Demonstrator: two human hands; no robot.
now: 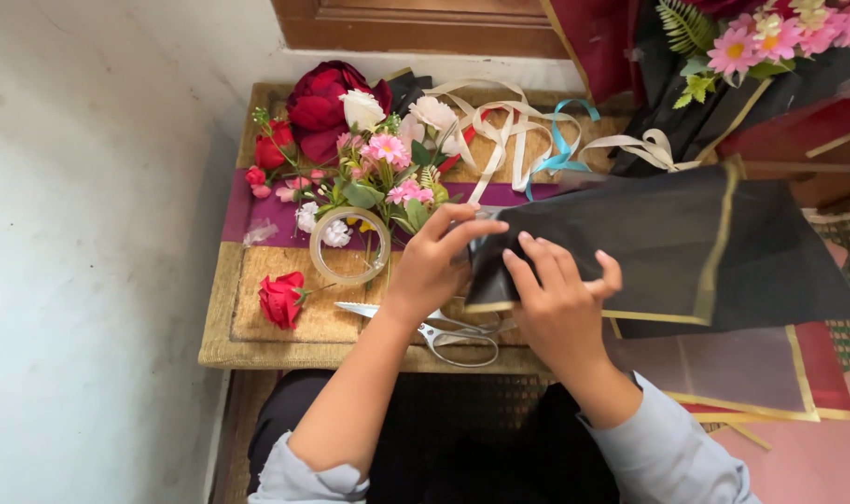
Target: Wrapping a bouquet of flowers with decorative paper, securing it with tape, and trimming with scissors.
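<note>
Head view: both hands, left (434, 266) and right (560, 303), pinch the black gold-edged wrapping sheet (668, 243) at three o'clock from the flowers (369, 159); folding neatly calls for aligned edges, scissors (444, 327) beneath.

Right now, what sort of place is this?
Likely a home craft spot for making bouquets: artificial flowers, ribbons and a tape roll lie on a woven mat, while both hands fold black wrapping paper.
</note>
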